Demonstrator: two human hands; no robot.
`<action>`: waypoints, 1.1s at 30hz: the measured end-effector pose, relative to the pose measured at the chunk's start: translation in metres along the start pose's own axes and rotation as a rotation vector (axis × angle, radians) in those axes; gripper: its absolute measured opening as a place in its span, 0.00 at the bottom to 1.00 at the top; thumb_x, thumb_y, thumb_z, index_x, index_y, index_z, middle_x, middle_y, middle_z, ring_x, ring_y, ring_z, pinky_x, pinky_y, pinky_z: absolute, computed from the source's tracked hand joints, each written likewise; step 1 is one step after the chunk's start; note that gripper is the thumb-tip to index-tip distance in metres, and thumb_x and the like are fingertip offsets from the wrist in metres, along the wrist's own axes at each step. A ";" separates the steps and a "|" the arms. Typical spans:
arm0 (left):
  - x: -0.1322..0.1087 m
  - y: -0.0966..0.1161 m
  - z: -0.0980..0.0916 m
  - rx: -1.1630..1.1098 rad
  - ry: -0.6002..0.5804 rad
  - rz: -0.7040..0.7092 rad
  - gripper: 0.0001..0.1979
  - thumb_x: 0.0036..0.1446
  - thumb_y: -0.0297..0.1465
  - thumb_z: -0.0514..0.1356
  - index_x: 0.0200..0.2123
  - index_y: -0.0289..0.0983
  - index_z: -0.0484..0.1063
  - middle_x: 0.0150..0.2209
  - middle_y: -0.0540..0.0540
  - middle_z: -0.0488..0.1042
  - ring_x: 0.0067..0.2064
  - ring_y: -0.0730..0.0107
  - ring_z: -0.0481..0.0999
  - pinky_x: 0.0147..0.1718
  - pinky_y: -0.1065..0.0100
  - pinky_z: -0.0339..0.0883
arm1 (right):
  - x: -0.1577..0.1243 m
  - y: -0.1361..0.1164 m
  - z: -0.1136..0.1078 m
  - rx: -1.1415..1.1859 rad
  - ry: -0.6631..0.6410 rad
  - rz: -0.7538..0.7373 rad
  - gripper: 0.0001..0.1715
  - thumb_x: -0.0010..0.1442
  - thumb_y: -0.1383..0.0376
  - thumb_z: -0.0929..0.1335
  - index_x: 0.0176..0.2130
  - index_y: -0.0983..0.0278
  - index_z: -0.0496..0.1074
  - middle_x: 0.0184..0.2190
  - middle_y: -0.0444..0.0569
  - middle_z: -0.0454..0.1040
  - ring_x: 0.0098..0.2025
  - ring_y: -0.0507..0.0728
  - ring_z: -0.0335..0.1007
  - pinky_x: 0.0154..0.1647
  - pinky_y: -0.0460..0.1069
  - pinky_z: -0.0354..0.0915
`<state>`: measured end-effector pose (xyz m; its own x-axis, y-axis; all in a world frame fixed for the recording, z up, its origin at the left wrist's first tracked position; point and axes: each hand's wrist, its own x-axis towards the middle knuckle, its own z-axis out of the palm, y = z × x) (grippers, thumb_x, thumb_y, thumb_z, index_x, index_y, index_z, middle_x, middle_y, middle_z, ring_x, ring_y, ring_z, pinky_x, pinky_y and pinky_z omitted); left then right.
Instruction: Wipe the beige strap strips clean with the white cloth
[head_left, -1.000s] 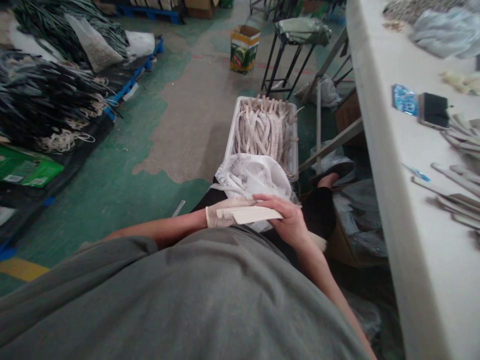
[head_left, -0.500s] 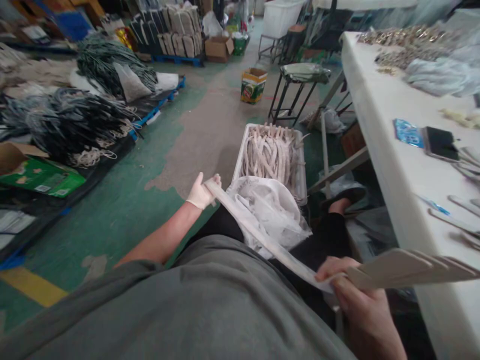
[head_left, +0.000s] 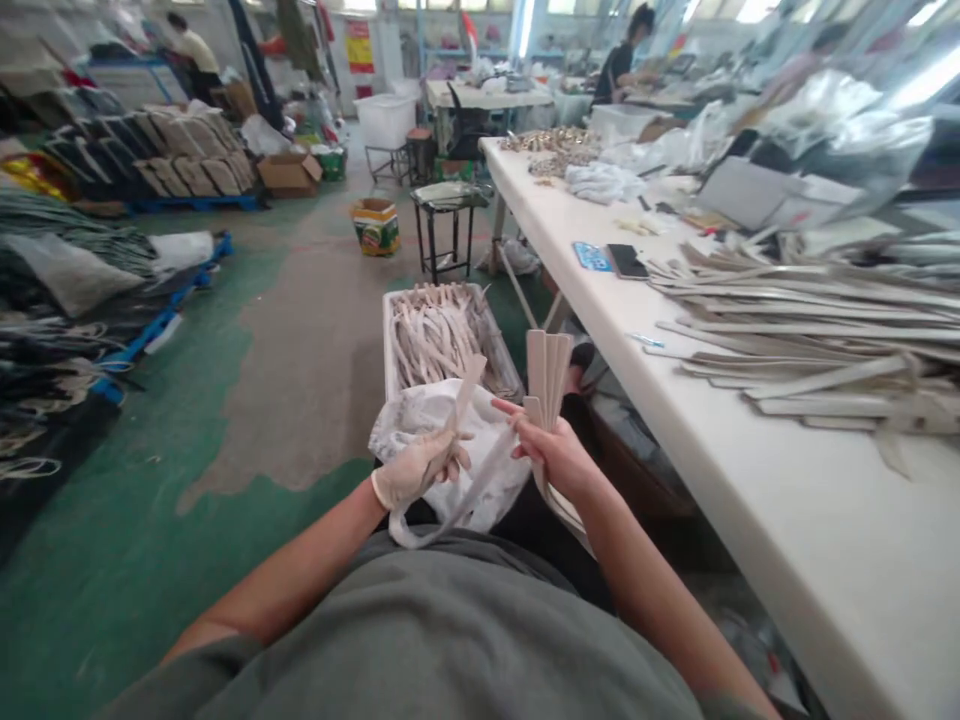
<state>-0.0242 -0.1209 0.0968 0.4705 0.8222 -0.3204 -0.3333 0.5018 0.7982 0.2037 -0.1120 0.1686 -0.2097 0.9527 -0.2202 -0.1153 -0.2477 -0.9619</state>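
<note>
My left hand (head_left: 424,466), in a pale glove, is closed on one end of a beige strap (head_left: 469,385), which points up from the fingers. A length of strap sags in a loop over my lap. My right hand (head_left: 551,448) grips several beige straps (head_left: 547,370), their flat ends fanned upward and their tails hanging below. A white plastic bag (head_left: 420,405) lies on my lap beneath both hands. Just beyond it stands a white crate (head_left: 388,345) full of similar straps (head_left: 442,325).
To the right runs a long white table (head_left: 720,500) with a pile of straps (head_left: 817,330), a phone (head_left: 627,261) and a blue packet (head_left: 592,256). A black stool (head_left: 451,200) and a printed carton (head_left: 375,226) stand ahead. Loaded pallets line the left. Other people work at the back.
My hands have come together over my lap, and the strap stretched between them now hangs slack. The right hand's straps have turned upright. My view has lifted and swung right.
</note>
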 end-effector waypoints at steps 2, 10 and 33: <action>-0.001 -0.009 0.009 0.090 -0.087 -0.069 0.24 0.56 0.51 0.65 0.40 0.33 0.76 0.27 0.44 0.76 0.21 0.75 0.69 0.18 0.73 0.53 | 0.008 -0.004 -0.003 -0.004 -0.011 -0.023 0.27 0.53 0.52 0.75 0.47 0.66 0.81 0.13 0.34 0.57 0.18 0.48 0.45 0.29 0.48 0.69; -0.010 0.015 0.046 0.309 -0.169 0.068 0.28 0.53 0.52 0.66 0.48 0.36 0.76 0.43 0.37 0.79 0.43 0.56 0.77 0.46 0.59 0.69 | -0.001 -0.008 0.006 -0.294 0.010 -0.154 0.18 0.55 0.54 0.73 0.37 0.65 0.83 0.26 0.48 0.78 0.22 0.51 0.63 0.19 0.45 0.59; 0.107 0.103 -0.025 0.394 0.323 0.046 0.16 0.60 0.42 0.63 0.36 0.33 0.73 0.28 0.43 0.76 0.29 0.67 0.76 0.35 0.65 0.71 | -0.101 0.030 -0.119 -0.815 0.703 -0.104 0.23 0.55 0.43 0.70 0.25 0.58 0.78 0.16 0.43 0.73 0.18 0.56 0.67 0.18 0.49 0.61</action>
<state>-0.0285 0.0251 0.1325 0.1649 0.9136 -0.3717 0.0153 0.3745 0.9271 0.3367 -0.1943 0.1422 0.3980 0.9143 0.0754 0.6349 -0.2152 -0.7420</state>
